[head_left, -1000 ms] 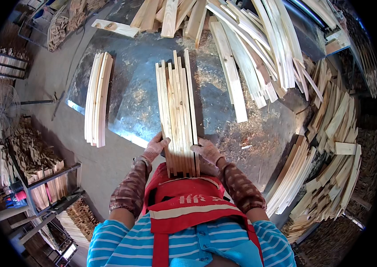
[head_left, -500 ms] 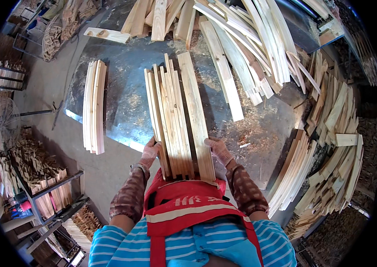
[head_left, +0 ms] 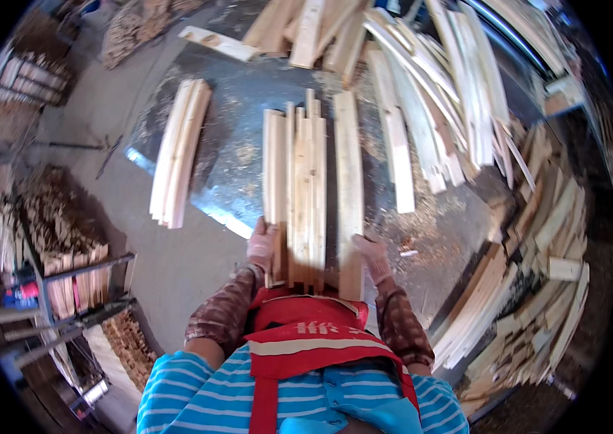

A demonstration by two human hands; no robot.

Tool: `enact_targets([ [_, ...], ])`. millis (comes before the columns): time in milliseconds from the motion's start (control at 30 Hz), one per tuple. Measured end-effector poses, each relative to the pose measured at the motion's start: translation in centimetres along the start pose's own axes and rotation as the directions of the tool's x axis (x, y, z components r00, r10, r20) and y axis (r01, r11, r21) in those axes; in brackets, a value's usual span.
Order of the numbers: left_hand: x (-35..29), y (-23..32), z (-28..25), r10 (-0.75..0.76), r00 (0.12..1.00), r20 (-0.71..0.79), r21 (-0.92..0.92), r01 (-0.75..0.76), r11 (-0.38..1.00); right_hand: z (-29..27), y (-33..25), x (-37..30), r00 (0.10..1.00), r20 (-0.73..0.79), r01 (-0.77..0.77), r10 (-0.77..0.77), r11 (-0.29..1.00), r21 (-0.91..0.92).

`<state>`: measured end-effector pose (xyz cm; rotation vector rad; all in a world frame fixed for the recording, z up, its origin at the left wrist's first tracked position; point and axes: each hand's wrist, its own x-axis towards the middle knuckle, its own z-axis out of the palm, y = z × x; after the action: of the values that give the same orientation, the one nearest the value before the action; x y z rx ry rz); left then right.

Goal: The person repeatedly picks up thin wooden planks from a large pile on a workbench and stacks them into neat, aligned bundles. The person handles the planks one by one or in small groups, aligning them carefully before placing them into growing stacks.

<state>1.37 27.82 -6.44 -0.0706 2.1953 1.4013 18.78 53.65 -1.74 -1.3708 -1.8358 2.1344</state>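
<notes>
Several narrow wooden strips [head_left: 308, 188] lie side by side on the dark table, their near ends against my red apron. Left of them, across a thin gap, is a small set of boards [head_left: 274, 166]. My left hand [head_left: 261, 244], in a pale glove, grips the outer edge of that set near its close end. A wider, flat board [head_left: 349, 166] lies to the right of the strips, apart from them. My right hand [head_left: 371, 254], also gloved, is closed at this board's right edge; its fingertips are partly hidden.
A separate bundle of boards [head_left: 180, 155] lies on the table's left. Long loose planks [head_left: 440, 94] heap up at the far right, shorter ones [head_left: 309, 32] at the far middle. Stacked wood [head_left: 538, 289] stands at right, a metal rack [head_left: 89, 267] at left.
The view has turned, shifting most of the table rightward in the picture. The gap between the strips and the wide board looks slightly wider. Both hands stay at the outer edges.
</notes>
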Motion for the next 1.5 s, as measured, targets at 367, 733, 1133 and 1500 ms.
enact_targets([
  [367,-1.4,5.3,-2.6,-0.050,0.976,0.210,0.383,-0.035,0.923,-1.2,-1.4,-5.8,0.946,-0.014,0.311,-0.325,0.915,-0.256],
  [733,10.9,6.0,-24.2,0.445,0.776,-0.447,0.752,0.056,0.657,16.5,-7.6,-4.1,0.963,0.181,0.197,-0.200,0.980,0.039],
  [1133,16.3,6.4,-32.7,-0.167,0.958,-0.231,0.570,0.273,0.775,51.3,-6.0,5.3,0.899,0.307,0.407,-0.312,0.854,-0.325],
  [1500,15.8,6.7,-32.4,-0.148,0.948,-0.280,0.555,0.286,0.781,49.3,-8.9,10.4,0.778,0.619,0.590,-0.104,0.457,-0.665],
])
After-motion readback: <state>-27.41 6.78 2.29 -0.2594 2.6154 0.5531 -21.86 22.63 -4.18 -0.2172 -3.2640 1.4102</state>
